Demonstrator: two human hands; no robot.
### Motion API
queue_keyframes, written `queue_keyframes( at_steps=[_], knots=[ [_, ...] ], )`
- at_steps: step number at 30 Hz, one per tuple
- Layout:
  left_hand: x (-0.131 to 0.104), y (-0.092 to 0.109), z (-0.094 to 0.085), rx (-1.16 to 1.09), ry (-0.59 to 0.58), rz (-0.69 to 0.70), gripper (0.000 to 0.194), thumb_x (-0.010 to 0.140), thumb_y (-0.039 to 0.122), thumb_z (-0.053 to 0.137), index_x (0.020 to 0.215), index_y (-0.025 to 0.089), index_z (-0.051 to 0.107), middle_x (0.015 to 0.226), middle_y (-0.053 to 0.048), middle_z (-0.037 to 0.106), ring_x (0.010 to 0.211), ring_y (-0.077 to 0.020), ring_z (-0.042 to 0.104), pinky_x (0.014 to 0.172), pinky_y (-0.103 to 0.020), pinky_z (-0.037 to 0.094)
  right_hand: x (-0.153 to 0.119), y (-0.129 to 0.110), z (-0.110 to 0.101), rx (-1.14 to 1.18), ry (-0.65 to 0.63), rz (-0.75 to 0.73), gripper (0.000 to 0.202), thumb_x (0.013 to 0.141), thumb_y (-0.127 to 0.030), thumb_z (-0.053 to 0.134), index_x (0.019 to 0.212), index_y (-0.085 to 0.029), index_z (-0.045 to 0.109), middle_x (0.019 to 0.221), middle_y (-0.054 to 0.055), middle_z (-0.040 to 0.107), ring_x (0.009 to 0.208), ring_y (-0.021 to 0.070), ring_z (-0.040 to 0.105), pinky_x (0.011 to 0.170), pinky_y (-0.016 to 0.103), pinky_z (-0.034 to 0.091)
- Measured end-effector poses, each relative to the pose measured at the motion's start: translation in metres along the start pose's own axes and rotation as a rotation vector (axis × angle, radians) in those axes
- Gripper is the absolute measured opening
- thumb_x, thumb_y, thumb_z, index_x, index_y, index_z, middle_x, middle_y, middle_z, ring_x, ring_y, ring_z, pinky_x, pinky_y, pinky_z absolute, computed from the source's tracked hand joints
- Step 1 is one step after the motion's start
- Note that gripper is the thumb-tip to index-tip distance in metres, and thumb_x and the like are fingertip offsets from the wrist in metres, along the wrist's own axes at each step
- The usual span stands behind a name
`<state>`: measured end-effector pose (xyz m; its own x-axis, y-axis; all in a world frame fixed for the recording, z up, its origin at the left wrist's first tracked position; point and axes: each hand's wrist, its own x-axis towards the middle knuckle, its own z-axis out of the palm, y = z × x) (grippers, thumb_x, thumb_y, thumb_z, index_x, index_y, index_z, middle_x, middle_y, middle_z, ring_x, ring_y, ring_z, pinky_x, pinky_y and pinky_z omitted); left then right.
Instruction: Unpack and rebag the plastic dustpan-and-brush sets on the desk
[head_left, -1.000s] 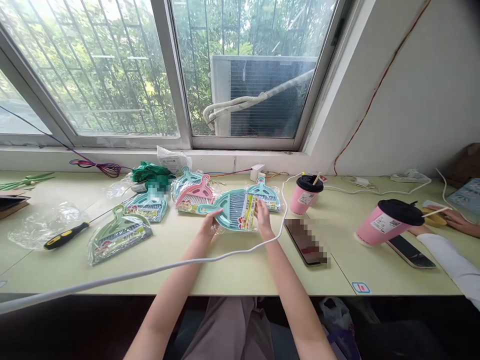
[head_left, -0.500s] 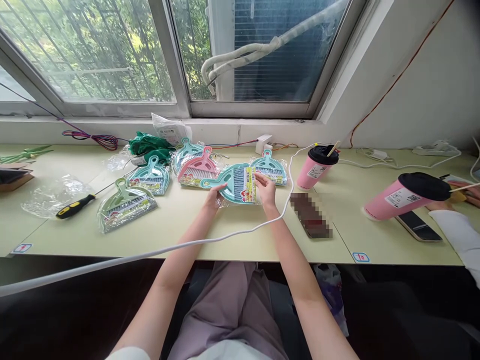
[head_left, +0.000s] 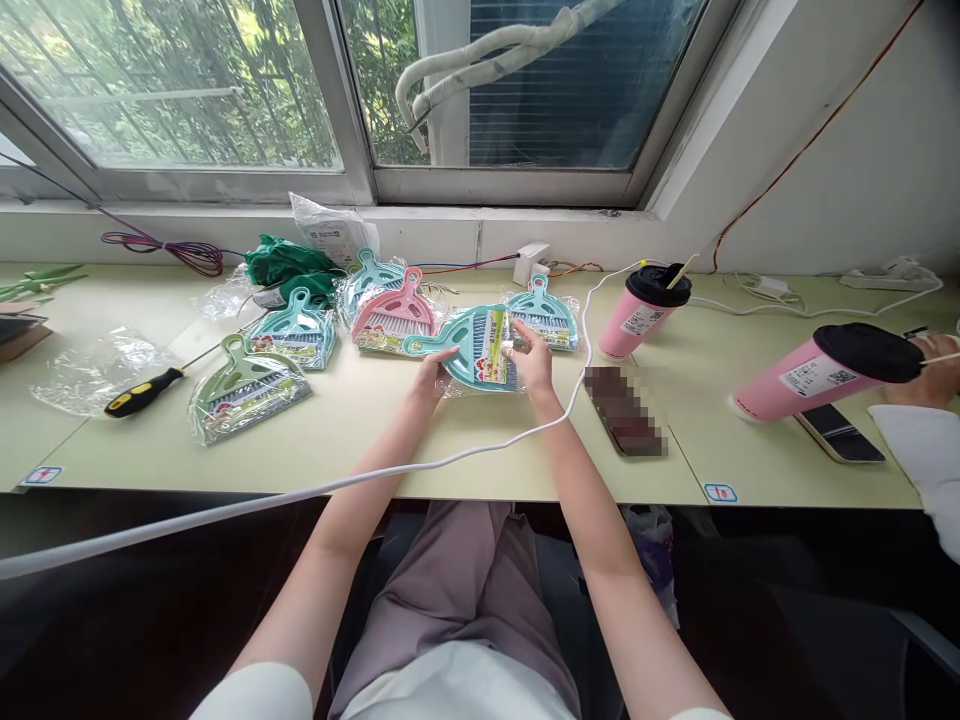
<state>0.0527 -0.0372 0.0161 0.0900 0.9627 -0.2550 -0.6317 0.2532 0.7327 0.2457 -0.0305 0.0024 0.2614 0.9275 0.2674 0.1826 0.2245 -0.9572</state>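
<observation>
Right centre: second person's hand [head_left: 937,368] partly behind cup lid [head_left: 870,353]. Phone screen [head_left: 624,410], right of centre, pixelated; content unreadable.

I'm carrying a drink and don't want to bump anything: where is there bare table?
Bare tabletop shows between the blurred phone and the rightmost pink cup, and between the green dustpan set and the left forearm, though a white cable crosses its front. It's crowded along the back: packaged dustpan sets and a green bundle.

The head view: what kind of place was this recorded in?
Probably a shared workroom or office: a long table with numbered stickers by a window, and another person's hand at the right.
</observation>
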Motion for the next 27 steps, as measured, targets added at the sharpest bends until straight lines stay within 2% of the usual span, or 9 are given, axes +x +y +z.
queue_keyframes(
  at_steps=[8, 14, 19, 27],
  knots=[
    [0.003, -0.001, -0.002, 0.08, 0.0, -0.021, 0.008, 0.075, 0.01, 0.075, 0.079, 0.016, 0.071, 0.098, -0.009, 0.077, 0.108, -0.0259, 0.07, 0.091, -0.032, 0.059, 0.001, 0.001, -0.004, -0.06, -0.003, 0.007, 0.06, 0.071, -0.015, 0.074, 0.13, -0.028, 0.067, 0.143, 0.006, 0.062, 0.135, 0.0297, 0.055, 0.11, 0.05, 0.05],
    [-0.001, -0.002, -0.001, 0.047, -0.009, -0.021, 0.011, 0.074, 0.01, 0.075, 0.083, 0.015, 0.071, 0.101, -0.011, 0.077, 0.112, -0.0291, 0.069, 0.093, -0.036, 0.06, 0.004, 0.006, -0.005, -0.089, -0.042, -0.017, 0.047, 0.072, -0.013, 0.071, 0.118, -0.024, 0.074, 0.146, 0.01, 0.06, 0.139, 0.0317, 0.052, 0.107, 0.051, 0.051],
    [-0.007, -0.001, 0.002, 0.025, 0.008, -0.021, 0.015, 0.074, 0.009, 0.076, 0.086, 0.016, 0.072, 0.098, -0.009, 0.077, 0.11, -0.0265, 0.07, 0.095, -0.035, 0.059, 0.005, 0.009, -0.006, -0.117, -0.091, -0.063, 0.044, 0.073, -0.013, 0.069, 0.115, -0.024, 0.076, 0.149, 0.009, 0.057, 0.144, 0.0304, 0.047, 0.112, 0.05, 0.047],
    [-0.005, 0.0, 0.002, 0.002, 0.01, -0.034, 0.015, 0.074, 0.008, 0.074, 0.088, 0.015, 0.073, 0.096, -0.007, 0.078, 0.102, -0.0222, 0.073, 0.09, -0.029, 0.059, 0.006, 0.012, -0.002, -0.045, -0.07, -0.037, 0.037, 0.08, -0.019, 0.063, 0.115, -0.021, 0.075, 0.147, 0.01, 0.059, 0.145, 0.0255, 0.046, 0.121, 0.046, 0.038]
  ],
)
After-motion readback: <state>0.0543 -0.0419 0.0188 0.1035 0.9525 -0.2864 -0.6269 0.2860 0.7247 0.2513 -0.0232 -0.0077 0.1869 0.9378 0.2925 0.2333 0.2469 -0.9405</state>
